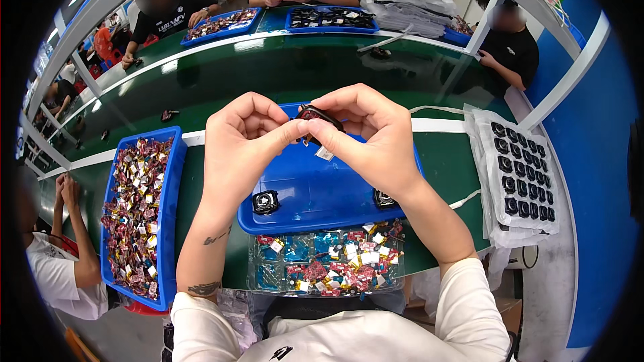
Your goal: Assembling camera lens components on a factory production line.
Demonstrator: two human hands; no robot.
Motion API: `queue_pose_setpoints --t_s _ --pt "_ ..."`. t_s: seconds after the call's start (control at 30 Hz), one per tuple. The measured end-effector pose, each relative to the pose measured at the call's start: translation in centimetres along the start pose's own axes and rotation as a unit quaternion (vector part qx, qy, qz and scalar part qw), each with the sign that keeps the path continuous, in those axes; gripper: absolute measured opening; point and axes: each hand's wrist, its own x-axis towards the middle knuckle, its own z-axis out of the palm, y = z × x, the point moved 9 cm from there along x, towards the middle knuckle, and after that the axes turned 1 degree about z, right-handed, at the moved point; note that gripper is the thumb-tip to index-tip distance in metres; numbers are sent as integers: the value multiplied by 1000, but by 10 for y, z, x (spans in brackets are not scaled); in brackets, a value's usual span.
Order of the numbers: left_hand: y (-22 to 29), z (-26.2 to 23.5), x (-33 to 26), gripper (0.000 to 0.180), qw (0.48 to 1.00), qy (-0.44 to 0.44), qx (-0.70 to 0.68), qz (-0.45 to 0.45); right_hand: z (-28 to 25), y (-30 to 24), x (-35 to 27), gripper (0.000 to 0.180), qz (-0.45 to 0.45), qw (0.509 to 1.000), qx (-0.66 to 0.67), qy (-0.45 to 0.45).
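Above a blue tray (315, 188), both of my hands pinch a small black watch case (320, 115) with a red circuit board in it. My left hand (245, 134) grips its left edge between thumb and fingers. On the other side, my right hand (376, 134) has its thumb over the front and its fingers behind the top edge. A small white piece (325, 153) hangs below the case. Two more black cases lie in the blue tray, one at the left (265, 202) and one at the right (384, 199), partly hidden by my right forearm.
Nearest me, a clear compartment tray (258, 275) holds red boards and white pieces. A blue bin (178, 161) of similar parts stands left. Black cases fill a white foam tray (479, 161) at right. Co-workers sit across the green conveyor (268, 70) and at left; metal posts (570, 77) frame it.
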Motion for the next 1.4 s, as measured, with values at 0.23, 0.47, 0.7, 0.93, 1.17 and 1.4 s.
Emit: queue_pose_setpoints --t_s 0.23,0.47,0.7,0.93,1.17,1.4 --pt "10 -13 5 17 998 -51 -28 15 -18 -12 11 13 -110 991 -51 54" --pt "40 -55 -9 35 997 23 -38 60 -74 51 57 13 -4 973 -178 144" --pt "40 -51 -9 39 995 -8 -80 58 -140 215 84 16 318 869 -331 182" --pt "47 -65 -8 34 994 24 -48 91 -135 227 99 28 358 771 -520 85" --pt "34 -47 -2 13 977 11 -212 -24 50 85 29 20 -11 938 -297 -180" --pt "34 -35 -3 42 997 -15 -78 15 150 57 -106 17 -235 763 -405 -446"
